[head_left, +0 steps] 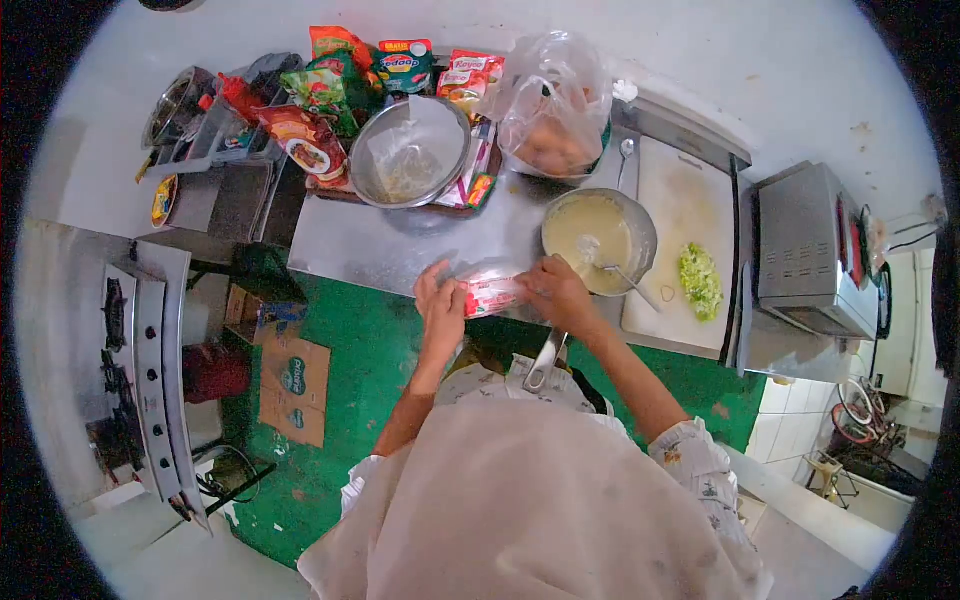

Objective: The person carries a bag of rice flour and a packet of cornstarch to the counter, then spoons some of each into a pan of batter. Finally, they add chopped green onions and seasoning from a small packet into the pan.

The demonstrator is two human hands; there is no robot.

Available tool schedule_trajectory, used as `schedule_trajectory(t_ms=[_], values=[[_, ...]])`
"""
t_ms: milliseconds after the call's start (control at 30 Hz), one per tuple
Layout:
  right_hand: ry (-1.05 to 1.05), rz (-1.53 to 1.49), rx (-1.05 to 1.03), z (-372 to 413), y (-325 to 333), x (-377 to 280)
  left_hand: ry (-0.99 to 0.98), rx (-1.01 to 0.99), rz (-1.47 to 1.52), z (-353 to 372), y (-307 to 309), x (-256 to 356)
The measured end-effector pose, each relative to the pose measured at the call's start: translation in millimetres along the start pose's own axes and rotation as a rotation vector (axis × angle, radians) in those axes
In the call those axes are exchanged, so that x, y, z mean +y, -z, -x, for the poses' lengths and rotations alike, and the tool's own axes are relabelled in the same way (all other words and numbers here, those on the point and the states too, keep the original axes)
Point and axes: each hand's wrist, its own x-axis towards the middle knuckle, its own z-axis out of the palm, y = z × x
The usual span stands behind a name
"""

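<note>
Counter with "Royco" sachets, packet in hands

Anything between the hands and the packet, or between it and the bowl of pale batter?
Nothing visible separates the left hand or right hand from the packet; both hold it. Toward the bowl, the right hand itself is in between.

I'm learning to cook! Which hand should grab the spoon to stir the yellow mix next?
Probably the right hand: it's nearer the spoon than the left hand is, though both hold the red-and-white packet.
</note>
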Motion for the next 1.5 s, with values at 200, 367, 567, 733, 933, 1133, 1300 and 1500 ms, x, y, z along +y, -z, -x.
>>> schedule_trajectory(t_ms=[200,367,567,733,933,1133,1300,1500], values=[[0.146,0.052,0.002,6,-8,6,-0.093,0.044,-0.129,0,2,4],[0.214,0.054,0.044,8,-13,6,-0.304,0.076,-0.191,12,20,18],[0.229,0.115,0.056,9,-16,11,-0.385,0.079,-0.194,17,15,10],[0.064,0.125,-0.046,-3,-13,8,-0.237,0.145,-0.091,13,5,13],[-0.214,0.051,-0.079,-14,-21,5,-0.154,0.025,0.027,3,8,6],[-0.378,-0.07,0.031,-15,-44,25,0.092,0.024,0.331,-5,-5,4],[-0.535,-0.069,0.029,-25,-26,3,0.134,0.004,0.215,-8,-10,4],[-0.202,0.378,0.146,-17,-25,-10,-0.349,0.093,-0.202,-6,-8,12]])
